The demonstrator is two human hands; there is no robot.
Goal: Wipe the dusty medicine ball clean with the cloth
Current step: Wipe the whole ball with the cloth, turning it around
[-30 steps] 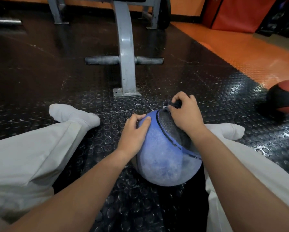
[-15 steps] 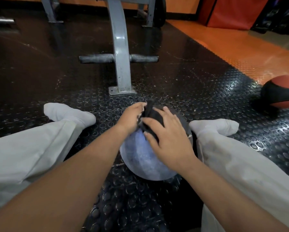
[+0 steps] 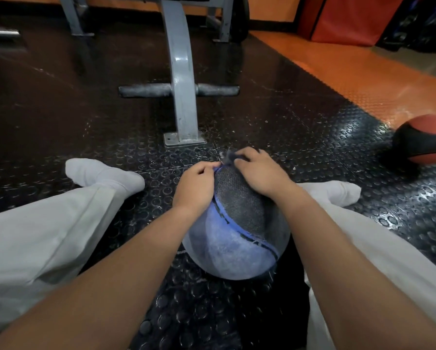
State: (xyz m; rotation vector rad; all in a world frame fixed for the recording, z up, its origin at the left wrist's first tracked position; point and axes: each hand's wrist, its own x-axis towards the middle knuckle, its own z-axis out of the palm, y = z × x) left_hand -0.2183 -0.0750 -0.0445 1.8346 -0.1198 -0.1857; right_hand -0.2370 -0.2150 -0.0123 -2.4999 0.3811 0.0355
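- Medicine ball [image 3: 227,248] sits on the black studded floor [image 3: 60,109] between your outstretched legs [image 3: 47,223], its blue panel grey with dust.
- Your right hand [image 3: 259,173] is on the far top of the ball, fingers curled tight, pinching the dark cloth [image 3: 228,157] against it.
- Your left hand [image 3: 195,188] lies on the upper left side, fingers bent in against it; whether they grip anything, can't tell.
- Red-and-black ball [image 3: 424,140] lies well off to your right; grey bench frame [image 3: 181,84] stands ahead.
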